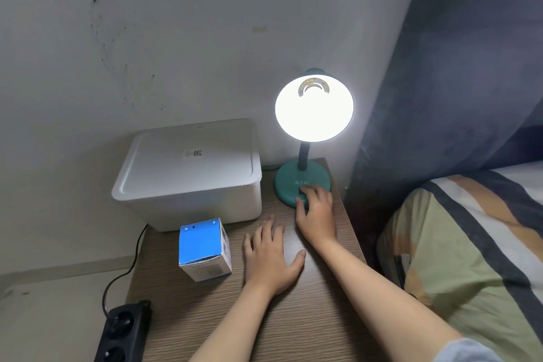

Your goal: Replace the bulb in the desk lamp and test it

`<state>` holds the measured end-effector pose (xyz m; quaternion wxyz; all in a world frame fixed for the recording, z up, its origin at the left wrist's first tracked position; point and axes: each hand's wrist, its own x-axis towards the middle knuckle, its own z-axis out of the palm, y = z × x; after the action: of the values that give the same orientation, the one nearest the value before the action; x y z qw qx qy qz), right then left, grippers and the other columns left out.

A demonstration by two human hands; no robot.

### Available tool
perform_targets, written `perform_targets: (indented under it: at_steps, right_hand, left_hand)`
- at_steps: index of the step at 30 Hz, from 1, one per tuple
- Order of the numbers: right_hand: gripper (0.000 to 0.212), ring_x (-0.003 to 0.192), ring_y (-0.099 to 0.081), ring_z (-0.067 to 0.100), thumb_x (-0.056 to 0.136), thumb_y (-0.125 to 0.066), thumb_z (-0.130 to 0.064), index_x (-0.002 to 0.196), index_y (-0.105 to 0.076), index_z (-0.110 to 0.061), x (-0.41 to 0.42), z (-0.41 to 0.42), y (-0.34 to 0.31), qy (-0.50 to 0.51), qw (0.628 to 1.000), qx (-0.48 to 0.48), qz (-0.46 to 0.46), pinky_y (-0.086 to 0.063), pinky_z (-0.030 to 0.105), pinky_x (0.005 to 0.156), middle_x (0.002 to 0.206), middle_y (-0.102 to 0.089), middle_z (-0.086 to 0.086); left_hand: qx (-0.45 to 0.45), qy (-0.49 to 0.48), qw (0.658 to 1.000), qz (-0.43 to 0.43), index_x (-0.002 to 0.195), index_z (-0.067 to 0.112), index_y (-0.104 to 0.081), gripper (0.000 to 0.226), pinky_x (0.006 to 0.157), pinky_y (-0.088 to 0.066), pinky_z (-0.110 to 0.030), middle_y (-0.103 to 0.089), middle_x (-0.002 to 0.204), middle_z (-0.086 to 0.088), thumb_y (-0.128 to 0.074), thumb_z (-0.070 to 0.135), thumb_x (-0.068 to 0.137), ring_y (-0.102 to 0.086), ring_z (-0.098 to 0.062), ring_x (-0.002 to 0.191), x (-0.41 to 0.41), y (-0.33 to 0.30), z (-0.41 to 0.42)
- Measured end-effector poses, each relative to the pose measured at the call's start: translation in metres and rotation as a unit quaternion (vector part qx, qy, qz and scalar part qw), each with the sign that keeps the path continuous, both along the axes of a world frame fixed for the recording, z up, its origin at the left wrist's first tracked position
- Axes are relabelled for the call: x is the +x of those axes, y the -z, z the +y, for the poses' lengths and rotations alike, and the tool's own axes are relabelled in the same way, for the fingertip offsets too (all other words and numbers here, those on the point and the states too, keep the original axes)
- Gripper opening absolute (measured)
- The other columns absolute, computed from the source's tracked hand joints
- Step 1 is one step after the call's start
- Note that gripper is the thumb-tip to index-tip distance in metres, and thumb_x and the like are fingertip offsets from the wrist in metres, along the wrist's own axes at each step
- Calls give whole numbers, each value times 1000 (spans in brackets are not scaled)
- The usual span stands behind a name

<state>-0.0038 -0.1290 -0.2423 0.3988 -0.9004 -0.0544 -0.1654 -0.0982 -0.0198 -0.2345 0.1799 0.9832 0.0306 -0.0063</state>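
Desk lamp [305, 138]: teal, lit, standing at the back right corner of my wooden nightstand [264, 317], beside a white lidded storage box [188, 176]. My right hand [317, 211]: fingers curled on the lamp base, gripping nothing. My left hand [271, 256]: flat, open, empty, beside a blue bulb carton [204, 248].

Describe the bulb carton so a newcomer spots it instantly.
Start at the wood-grain bedside table. In front of the big white lidded plastic bin, left of the flat left hand, stands a small cube-shaped cardboard box. Its bright blue top face and white sides set it apart.
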Motion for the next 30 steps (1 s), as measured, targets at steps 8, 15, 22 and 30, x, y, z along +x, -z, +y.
perform_targets:
  at_steps: [8, 15, 22, 30]
  right_hand:
    - [26, 112, -46, 28, 85, -58, -13, 110, -61, -5, 0, 0, -1, 1, 1000, 0, 1, -43, 39, 92, 112, -59, 15]
    - [27, 110, -48, 32, 84, -58, -10, 110, -61, -2, 0, 1, -1, 2, 1000, -11, 1, -45, 42, 92, 111, -60, 18]
    - [31, 106, -48, 33, 86, -56, -12, 115, -58, -2, -1, 4, -2, 6, 998, -65, 11, -46, 41, 89, 111, -54, 19]
    - [33, 115, -47, 29, 88, -56, -15, 119, -56, -4, -4, 0, -8, -2, 999, -36, 20, -41, 38, 100, 119, -57, 15]
  left_hand:
    - [1, -2, 1000, -1, 136, 26, -30, 72, 115, -9, -48, -19, 154, 2, -38, 66, 76, -15, -19, 141, 1, 1, 0]
    - [6, -1, 1000, -4, 136, 25, -31, 73, 115, -8, -48, -19, 154, 1, -39, 66, 76, -16, -20, 140, 0, 2, 0]
    - [-16, 9, 1000, -19, 132, 27, -32, 68, 115, -13, -51, -20, 153, 3, -41, 66, 77, -21, -20, 137, -1, 4, 2]
    - [-34, 7, 999, -24, 135, 28, -33, 70, 116, -9, -51, -21, 153, 5, -44, 65, 76, -19, -17, 139, -2, 2, 2]
